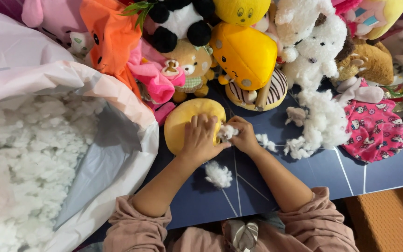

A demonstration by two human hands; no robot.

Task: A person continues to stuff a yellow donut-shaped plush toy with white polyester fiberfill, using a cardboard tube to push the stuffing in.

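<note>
A round yellow plush toy (184, 120) lies on the dark blue mat (304, 172) in front of me. My left hand (200, 140) grips its right side, fingers curled over the edge. My right hand (245, 135) is right beside it, pinching a tuft of white stuffing (227, 132) at the toy's opening between the two hands. A loose clump of stuffing (218, 174) lies on the mat just below my hands.
A large white plastic bag (117, 140) full of white stuffing (19, 158) fills the left. A pile of stuffing (320, 123) and a pink printed fabric (374, 133) lie at right. Several plush toys (243, 51) crowd the far side.
</note>
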